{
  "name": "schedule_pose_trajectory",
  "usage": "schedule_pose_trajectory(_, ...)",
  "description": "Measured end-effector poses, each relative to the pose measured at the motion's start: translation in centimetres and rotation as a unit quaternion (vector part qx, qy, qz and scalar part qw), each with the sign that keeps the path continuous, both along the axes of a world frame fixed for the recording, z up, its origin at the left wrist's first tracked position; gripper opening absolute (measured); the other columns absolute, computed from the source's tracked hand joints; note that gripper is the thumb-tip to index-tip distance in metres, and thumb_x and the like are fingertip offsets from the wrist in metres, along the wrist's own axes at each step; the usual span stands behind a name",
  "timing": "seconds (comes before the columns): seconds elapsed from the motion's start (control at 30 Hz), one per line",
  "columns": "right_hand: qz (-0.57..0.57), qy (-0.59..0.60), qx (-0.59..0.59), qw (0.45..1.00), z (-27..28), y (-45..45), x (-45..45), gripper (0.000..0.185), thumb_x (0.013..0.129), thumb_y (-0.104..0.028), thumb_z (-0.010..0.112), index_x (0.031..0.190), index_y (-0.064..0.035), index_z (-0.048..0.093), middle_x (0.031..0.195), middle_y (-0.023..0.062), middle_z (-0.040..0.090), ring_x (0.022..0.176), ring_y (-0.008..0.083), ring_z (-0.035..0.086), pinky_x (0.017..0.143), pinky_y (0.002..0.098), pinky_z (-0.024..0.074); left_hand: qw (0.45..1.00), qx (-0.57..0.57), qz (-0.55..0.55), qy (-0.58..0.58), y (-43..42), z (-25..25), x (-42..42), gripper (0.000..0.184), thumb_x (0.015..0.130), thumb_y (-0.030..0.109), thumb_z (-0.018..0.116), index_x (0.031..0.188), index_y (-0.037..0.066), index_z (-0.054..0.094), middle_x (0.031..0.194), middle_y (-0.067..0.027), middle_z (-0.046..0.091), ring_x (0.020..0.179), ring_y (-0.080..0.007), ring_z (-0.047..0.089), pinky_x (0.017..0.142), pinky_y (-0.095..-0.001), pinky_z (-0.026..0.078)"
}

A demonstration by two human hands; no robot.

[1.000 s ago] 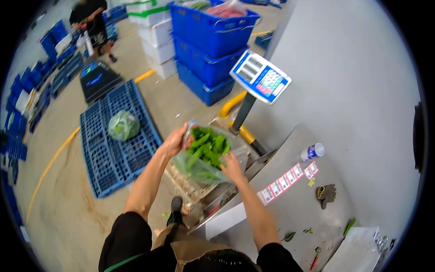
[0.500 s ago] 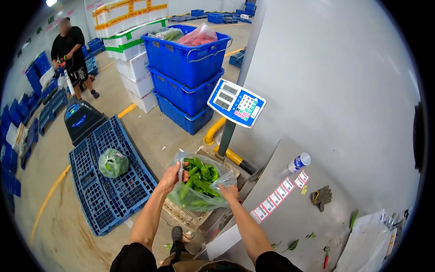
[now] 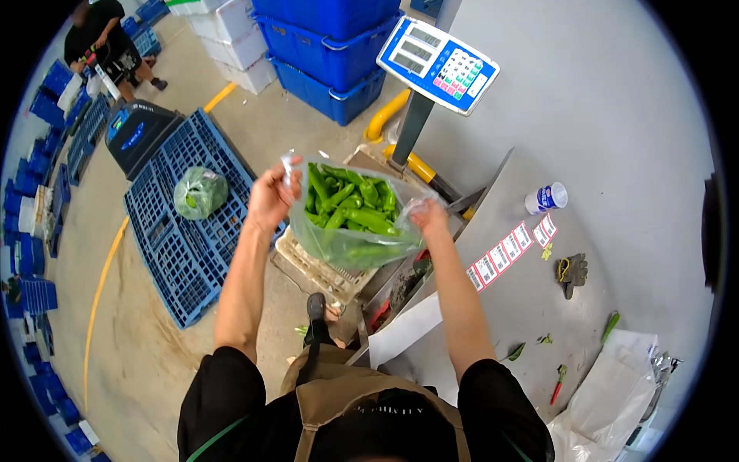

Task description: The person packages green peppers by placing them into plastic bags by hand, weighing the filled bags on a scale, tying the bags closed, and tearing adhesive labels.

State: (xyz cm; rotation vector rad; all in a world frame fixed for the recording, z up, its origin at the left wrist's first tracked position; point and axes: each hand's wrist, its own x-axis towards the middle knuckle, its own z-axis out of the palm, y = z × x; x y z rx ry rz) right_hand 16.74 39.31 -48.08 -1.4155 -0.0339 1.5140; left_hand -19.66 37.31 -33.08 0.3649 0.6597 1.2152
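A clear plastic bag (image 3: pixel 346 248) full of green peppers (image 3: pixel 354 202) hangs between my two hands, its mouth spread wide. My left hand (image 3: pixel 273 192) is closed on the bag's left edge, with a bit of plastic sticking up past the fingers. On the other side my right hand (image 3: pixel 428 217) grips the bunched right edge. Below the bag is the dirty, light-coloured platform (image 3: pixel 319 269) of a scale, partly hidden by it. The scale's display (image 3: pixel 437 65) stands on a post beyond the bag.
A blue pallet (image 3: pixel 173 262) at the left bears a bagged green bundle (image 3: pixel 201 192). Blue crates (image 3: pixel 331 61) stand behind. On the metal table (image 3: pixel 516 308) lie labels (image 3: pixel 500 256), a glove (image 3: pixel 571 274) and a white-blue container (image 3: pixel 546 199). A person (image 3: pixel 100 38) stands at the upper left.
The bag's mouth has been pulled wider, showing more of the peppers. My hands are farther apart, both still gripping the plastic. The camera view has tilted down since half a second ago.
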Motion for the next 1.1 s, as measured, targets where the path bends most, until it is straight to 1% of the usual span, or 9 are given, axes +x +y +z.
schedule_pose_trajectory(0.23, 0.098, 0.3, 0.185, 0.931, 7.5, -4.9, 3.4, 0.025, 0.088, -0.029, 0.053, 0.085, -0.0041, 0.053, 0.062, 0.0057, 0.052, 0.055, 0.0163, 0.053, 0.049, 0.0325, 0.0429, 0.999, -0.001, -0.004, 0.034, -0.1, -0.4, 0.3, 0.04, 0.083, -0.003, 0.042, 0.123, 0.0, 0.048, 0.087, -0.0097, 0.057, 0.058, -0.0083, 0.051, 0.046, -0.0174, 0.045)
schedule_pose_trajectory(0.3, 0.262, 0.097, -0.008, 0.96, 10.6, -9.1, -0.1, 0.028, 0.09, -0.031, 0.053, 0.085, -0.0035, 0.048, 0.056, -0.0015, 0.037, 0.044, 0.0113, 0.039, 0.037, 0.0285, 0.0311, 0.998, -0.004, -0.06, 0.034, -1.1, 0.6, 1.9, 0.04, 0.084, -0.003, 0.049, 0.124, 0.003, 0.049, 0.089, -0.0091, 0.06, 0.053, -0.0081, 0.052, 0.041, -0.0174, 0.045)
schedule_pose_trajectory(0.4, 0.297, 0.205, -0.093, 0.928, 14.4, -9.9, -0.8, 0.03, 0.09, -0.032, 0.054, 0.08, -0.0039, 0.049, 0.056, -0.0022, 0.038, 0.04, 0.0107, 0.034, 0.032, 0.0293, 0.0248, 0.976, 0.006, -0.185, 0.116, -2.0, 1.6, 4.2, 0.044, 0.086, 0.005, 0.057, 0.128, 0.002, 0.044, 0.096, -0.012, 0.061, 0.071, -0.0139, 0.062, 0.059, -0.0218, 0.053)
schedule_pose_trajectory(0.43, 0.281, 0.309, -0.025, 0.908, 15.3, -8.9, 0.1, 0.033, 0.09, -0.032, 0.055, 0.088, 0.0012, 0.054, 0.064, 0.0018, 0.049, 0.051, 0.0128, 0.046, 0.043, 0.0287, 0.0385, 0.972, 0.009, -0.199, 0.126, -2.4, 1.6, 5.3, 0.046, 0.086, 0.005, 0.057, 0.129, 0.002, 0.043, 0.1, -0.0124, 0.061, 0.079, -0.0156, 0.062, 0.067, -0.0241, 0.053)
schedule_pose_trajectory(0.53, 0.306, -0.017, 0.247, 0.919, 16.3, -8.6, -4.5, 0.04, 0.089, -0.029, 0.057, 0.107, 0.0064, 0.054, 0.086, 0.0076, 0.059, 0.074, 0.017, 0.057, 0.069, 0.0296, 0.0473, 0.952, 0.039, -0.262, 0.152, -2.8, 0.5, 8.0, 0.053, 0.086, 0.004, 0.057, 0.134, 0.0, 0.035, 0.117, -0.0118, 0.056, 0.109, -0.0211, 0.053, 0.094, -0.032, 0.044)
schedule_pose_trajectory(0.67, 0.365, -0.375, 0.524, 0.672, 12.7, -5.8, -8.2, 0.042, 0.092, -0.03, 0.051, 0.122, -0.0015, 0.051, 0.113, 0.0099, 0.056, 0.099, 0.0203, 0.056, 0.091, 0.0315, 0.041, 0.942, 0.014, -0.258, 0.214, -4.9, -1.9, 11.0, 0.044, 0.084, 0.002, 0.058, 0.125, -0.001, 0.043, 0.117, -0.0093, 0.055, 0.105, -0.0203, 0.054, 0.095, -0.0316, 0.041)
schedule_pose_trajectory(0.73, 0.394, -0.097, 0.385, 0.829, 14.5, -5.3, -8.1, 0.042, 0.092, -0.032, 0.05, 0.121, -0.0009, 0.052, 0.111, 0.0112, 0.058, 0.099, 0.0215, 0.056, 0.092, 0.0336, 0.041, 0.943, 0.046, -0.268, 0.195, -4.6, -1.4, 10.3, 0.031, 0.084, 0.003, 0.058, 0.114, -0.001, 0.051, 0.104, -0.008, 0.059, 0.1, -0.0181, 0.055, 0.09, -0.0306, 0.043)
schedule_pose_trajectory(0.9, 0.411, -0.149, 0.419, 0.796, 10.1, -4.6, -9.9, 0.061, 0.089, -0.059, 0.041, 0.107, -0.0044, 0.062, 0.096, 0.0077, 0.061, 0.089, 0.0181, 0.058, 0.082, 0.0311, 0.0447, 0.921, 0.013, -0.303, 0.245, -4.3, -2.3, 10.2, 0.011, 0.081, 0.01, 0.067, 0.089, 0.003, 0.063, 0.081, 0.0019, 0.059, 0.068, -0.008, 0.05, 0.062, -0.0223, 0.039)
schedule_pose_trajectory(1.1, 0.315, -0.104, 0.266, 0.905, 7.0, -5.8, -6.7, 0.061, 0.086, -0.06, 0.047, 0.083, -0.001, 0.062, 0.076, 0.0044, 0.058, 0.071, 0.0137, 0.05, 0.066, 0.028, 0.041, 0.865, -0.05, -0.271, 0.419, -2.4, -11.4, 7.9, 0.014, 0.086, 0.012, 0.06, 0.092, 0.001, 0.066, 0.081, -0.0027, 0.064, 0.066, -0.0111, 0.057, 0.058, -0.0261, 0.047)
